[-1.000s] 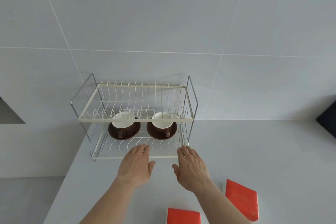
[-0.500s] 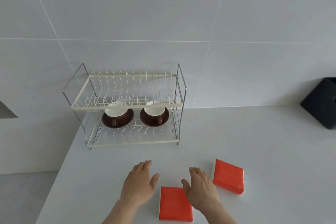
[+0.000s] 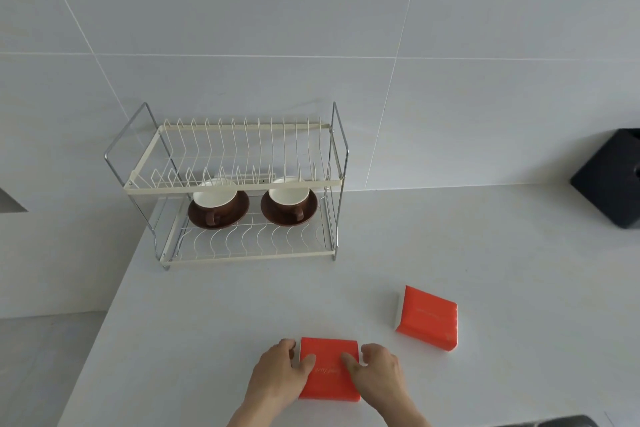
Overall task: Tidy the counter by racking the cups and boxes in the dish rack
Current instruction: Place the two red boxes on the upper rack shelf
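An orange box (image 3: 328, 354) lies flat on the white counter near the front edge. My left hand (image 3: 277, 373) clasps its left side and my right hand (image 3: 379, 373) clasps its right side, thumbs resting on top. A second orange box (image 3: 427, 317) lies to the right, untouched. The two-tier wire dish rack (image 3: 235, 184) stands at the back left against the wall. On its lower tier sit two brown cups with white insides, one on the left (image 3: 218, 206) and one on the right (image 3: 289, 203). The upper tier holds nothing.
A black object (image 3: 613, 177) sits at the far right against the tiled wall. The counter's left edge (image 3: 104, 322) runs just left of the rack. A dark rim shows at the bottom right corner (image 3: 561, 421).
Both hands drew back from the rack toward the front edge and closed around the near orange box. The view tilted down and right, bringing both boxes fully into sight.
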{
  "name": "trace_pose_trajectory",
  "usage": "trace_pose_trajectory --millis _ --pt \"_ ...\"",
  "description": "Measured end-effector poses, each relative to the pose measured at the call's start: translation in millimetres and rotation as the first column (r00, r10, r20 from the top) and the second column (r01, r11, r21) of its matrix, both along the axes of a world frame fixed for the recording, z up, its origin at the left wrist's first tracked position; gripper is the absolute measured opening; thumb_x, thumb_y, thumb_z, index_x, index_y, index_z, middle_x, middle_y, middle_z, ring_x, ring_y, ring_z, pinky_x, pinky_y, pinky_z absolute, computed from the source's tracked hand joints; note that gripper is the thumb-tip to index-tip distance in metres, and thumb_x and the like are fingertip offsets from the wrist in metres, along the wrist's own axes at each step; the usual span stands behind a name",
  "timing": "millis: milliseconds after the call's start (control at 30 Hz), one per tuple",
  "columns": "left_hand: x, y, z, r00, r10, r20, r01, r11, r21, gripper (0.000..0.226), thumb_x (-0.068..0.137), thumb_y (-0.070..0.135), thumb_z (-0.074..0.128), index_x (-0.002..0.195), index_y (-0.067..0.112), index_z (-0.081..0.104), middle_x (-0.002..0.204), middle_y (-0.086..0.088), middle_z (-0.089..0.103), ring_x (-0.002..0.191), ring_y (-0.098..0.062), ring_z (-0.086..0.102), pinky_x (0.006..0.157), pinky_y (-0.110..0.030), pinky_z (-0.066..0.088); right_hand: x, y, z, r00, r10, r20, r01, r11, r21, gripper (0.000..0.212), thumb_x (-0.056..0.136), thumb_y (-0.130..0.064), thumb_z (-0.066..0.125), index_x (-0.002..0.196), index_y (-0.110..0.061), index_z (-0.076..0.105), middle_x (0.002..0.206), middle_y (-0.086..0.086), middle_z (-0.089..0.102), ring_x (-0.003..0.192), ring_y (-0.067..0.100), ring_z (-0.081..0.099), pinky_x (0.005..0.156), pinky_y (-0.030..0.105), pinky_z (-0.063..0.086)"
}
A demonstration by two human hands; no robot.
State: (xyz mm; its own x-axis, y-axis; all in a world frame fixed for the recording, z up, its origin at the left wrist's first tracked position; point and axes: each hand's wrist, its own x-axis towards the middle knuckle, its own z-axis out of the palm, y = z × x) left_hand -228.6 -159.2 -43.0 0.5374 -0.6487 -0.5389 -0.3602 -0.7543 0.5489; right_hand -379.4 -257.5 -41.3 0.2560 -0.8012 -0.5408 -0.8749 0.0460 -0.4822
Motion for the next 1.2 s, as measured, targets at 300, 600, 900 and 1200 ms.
trace_pose_trajectory --millis 300,600,900,1200 --pt "-5 -4 -1 0.994 0.095 -0.051 -0.096 0.995 -0.006 0.039 0.085 0.037 0.063 0.12 0.023 0.059 0.107 0.01 0.07 0.094 -0.009 0.066 0.083 -0.024 0.053 5 -6 3 0.998 -0.048 0.049 0.046 0.999 0.028 0.027 0.08 -0.04 0.064 0.085 -0.015 0.075 0.083 -0.003 0.072 0.079 0.015 0.067 0.072 0.03 0.054" --pt "30 -39 39 0.974 0.218 -0.064 -0.227 0.956 -0.185 0.036 0.078 0.037 0.073 0.108 0.021 0.063 0.095 0.012 0.07 0.089 -0.009 0.068 0.084 -0.029 0.053 34 -51 59 0.963 -0.099 0.251 0.111 0.993 -0.035 0.018 0.081 -0.029 0.068 0.077 -0.012 0.076 0.086 0.002 0.078 0.087 0.022 0.07 0.08 0.035 0.057" --pt "88 -85 128 0.941 0.314 -0.123 -0.335 0.831 -0.445 0.026 0.068 0.045 0.076 0.086 0.027 0.07 0.083 0.009 0.075 0.078 -0.012 0.072 0.084 -0.042 0.058 87 -110 150 0.89 -0.075 0.45 0.167 0.971 -0.169 0.026 0.075 -0.039 0.078 0.093 -0.02 0.08 0.091 -0.005 0.075 0.091 0.016 0.068 0.085 0.034 0.056" --pt "150 -98 220 0.919 0.373 -0.125 -0.369 0.708 -0.601 0.037 0.064 0.058 0.076 0.083 0.028 0.068 0.086 0.005 0.075 0.072 -0.015 0.074 0.08 -0.044 0.06 150 -135 233 0.811 0.018 0.584 0.166 0.951 -0.26 0.023 0.073 -0.044 0.08 0.079 -0.022 0.078 0.08 -0.008 0.074 0.084 0.017 0.069 0.085 0.041 0.059"
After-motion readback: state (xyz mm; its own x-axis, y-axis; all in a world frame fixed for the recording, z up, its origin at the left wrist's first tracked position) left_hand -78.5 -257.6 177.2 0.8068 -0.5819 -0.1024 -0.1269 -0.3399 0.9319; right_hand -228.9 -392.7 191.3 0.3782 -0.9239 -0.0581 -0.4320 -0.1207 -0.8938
